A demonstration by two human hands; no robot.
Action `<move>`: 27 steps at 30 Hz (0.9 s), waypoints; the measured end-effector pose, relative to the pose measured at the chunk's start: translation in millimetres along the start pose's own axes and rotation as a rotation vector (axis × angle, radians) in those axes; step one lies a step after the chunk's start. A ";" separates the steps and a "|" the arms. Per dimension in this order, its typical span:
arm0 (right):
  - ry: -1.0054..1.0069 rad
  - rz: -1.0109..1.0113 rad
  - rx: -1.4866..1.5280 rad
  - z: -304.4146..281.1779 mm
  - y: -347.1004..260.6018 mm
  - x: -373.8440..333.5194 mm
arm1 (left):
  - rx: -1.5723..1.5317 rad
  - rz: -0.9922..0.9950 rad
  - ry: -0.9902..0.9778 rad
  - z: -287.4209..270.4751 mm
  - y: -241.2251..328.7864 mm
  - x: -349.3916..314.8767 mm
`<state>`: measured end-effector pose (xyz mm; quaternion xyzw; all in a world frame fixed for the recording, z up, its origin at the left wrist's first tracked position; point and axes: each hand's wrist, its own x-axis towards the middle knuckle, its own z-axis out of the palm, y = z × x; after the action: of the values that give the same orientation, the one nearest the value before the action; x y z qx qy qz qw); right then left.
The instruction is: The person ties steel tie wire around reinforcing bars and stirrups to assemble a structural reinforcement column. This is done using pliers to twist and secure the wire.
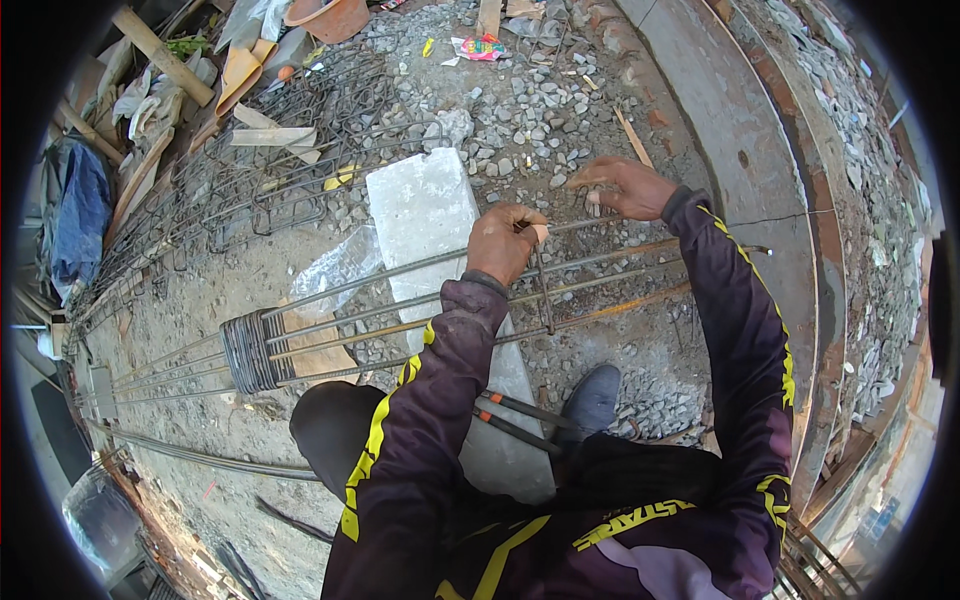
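Observation:
Several long steel reinforcing bars (400, 325) run across in front of me, over a pale concrete block (420, 200). My left hand (505, 240) is closed at the far bar, thumb and fingers pinched on the upper end of a thin steel stirrup (545, 290). That stirrup hangs across the bars toward me. Just beyond the far bar, to the right, my right hand (630, 188) has its fingers apart and pointing left; I see nothing clear in it. A tight bundle of stirrups (252, 355) encircles the bars at the left.
Black tool handles with orange bands (515, 412) lie by my shoe (592, 400). Tied rebar mesh (300, 170) and gravel (520, 120) spread beyond. A concrete ledge (745, 160) curves along the right. An orange basin (328, 18) and a blue sheet (82, 215) are farther off.

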<state>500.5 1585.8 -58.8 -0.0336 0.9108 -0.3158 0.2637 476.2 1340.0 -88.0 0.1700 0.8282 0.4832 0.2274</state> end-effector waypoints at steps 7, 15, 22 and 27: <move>0.191 -0.338 -0.697 1.9 2.2 -67.5 | -0.002 -0.013 -0.008 1.6 -3.2 3.0; 0.180 -0.353 -0.657 23.7 8.1 -21.0 | -0.052 -0.036 -0.033 -0.1 5.4 0.8; -0.156 -0.160 -0.454 19.3 6.8 -7.5 | -0.037 -0.042 -0.046 0.7 5.9 1.9; -0.151 -0.254 -0.345 24.2 8.9 -5.0 | -0.020 -0.063 -0.037 1.7 6.6 1.9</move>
<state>517.8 1580.6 -77.8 -0.2163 0.9173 -0.1828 0.2797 475.9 1345.3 -83.4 0.1506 0.8240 0.4808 0.2593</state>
